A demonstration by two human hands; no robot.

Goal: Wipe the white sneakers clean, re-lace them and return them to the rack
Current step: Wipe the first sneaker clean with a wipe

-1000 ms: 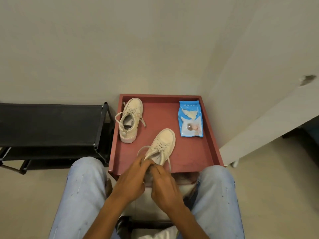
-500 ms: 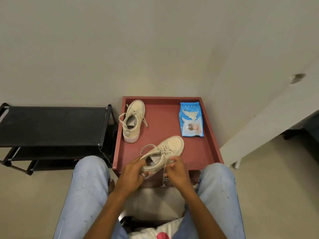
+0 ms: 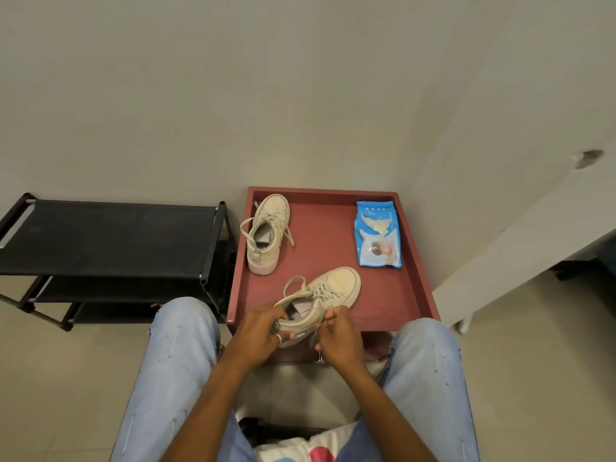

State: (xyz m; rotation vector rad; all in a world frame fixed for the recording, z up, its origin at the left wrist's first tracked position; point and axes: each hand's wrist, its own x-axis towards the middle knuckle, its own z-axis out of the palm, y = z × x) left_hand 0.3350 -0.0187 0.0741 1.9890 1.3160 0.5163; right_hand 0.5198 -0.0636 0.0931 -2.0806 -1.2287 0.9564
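A white sneaker (image 3: 336,285) lies tilted at the near edge of the red tray (image 3: 333,241), toe pointing away to the right. My left hand (image 3: 258,335) grips its heel and collar. My right hand (image 3: 338,338) holds its near side, fingers pinched by the lace end. The second white sneaker (image 3: 268,233) stands upright at the tray's far left, laces loose. A blue pack of wipes (image 3: 378,235) lies flat at the tray's far right. The black shoe rack (image 3: 110,241) stands to the left of the tray.
The tray sits against a pale wall in a corner, with a white door or panel (image 3: 520,228) on the right. My knees in light jeans (image 3: 180,361) flank the tray's near edge. Tiled floor surrounds the rack and tray.
The near sneaker has turned from pointing straight away to angled toward the right and tipped on its side. Both hands shifted from the laces to the heel and side.
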